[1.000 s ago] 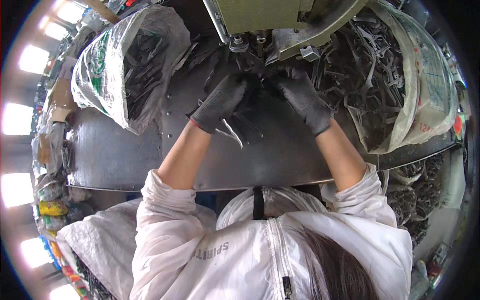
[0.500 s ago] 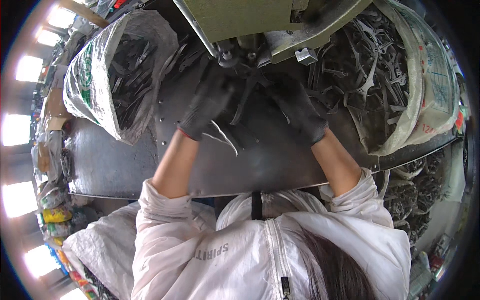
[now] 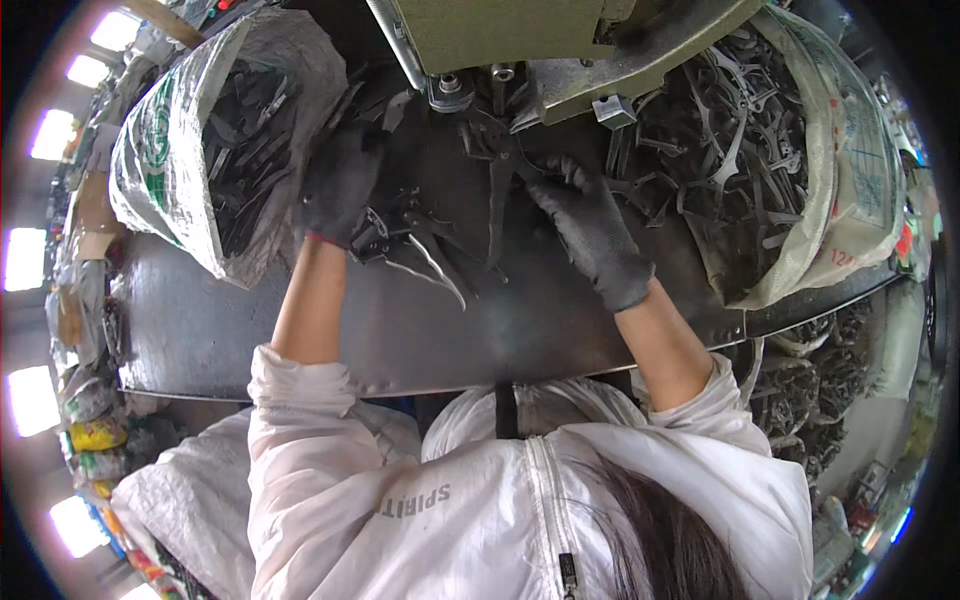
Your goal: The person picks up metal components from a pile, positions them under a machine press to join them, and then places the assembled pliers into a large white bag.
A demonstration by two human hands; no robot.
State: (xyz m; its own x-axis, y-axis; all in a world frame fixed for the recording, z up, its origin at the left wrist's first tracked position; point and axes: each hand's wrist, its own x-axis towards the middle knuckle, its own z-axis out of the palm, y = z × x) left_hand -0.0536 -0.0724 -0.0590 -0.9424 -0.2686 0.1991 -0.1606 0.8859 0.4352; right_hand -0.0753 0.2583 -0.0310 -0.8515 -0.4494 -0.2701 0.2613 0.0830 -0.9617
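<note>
I can't tell whether my left hand (image 3: 342,185) or right hand (image 3: 597,240) grips; centre-left pliers (image 3: 437,266) look joined, while metal arms (image 3: 250,160) in the upper-left sack (image 3: 150,165) lie loose.

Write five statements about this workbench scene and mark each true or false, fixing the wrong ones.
1. The left grip and the right grip are both gloved. True.
2. The machine is bright red. False: it is olive green.
3. The right sack holds metal parts. True.
4. The left grip is nearer the right sack than the left sack. False: it is beside the left sack.
5. The silvery-handled tool lies inside the left sack. False: it is on the table.
</note>
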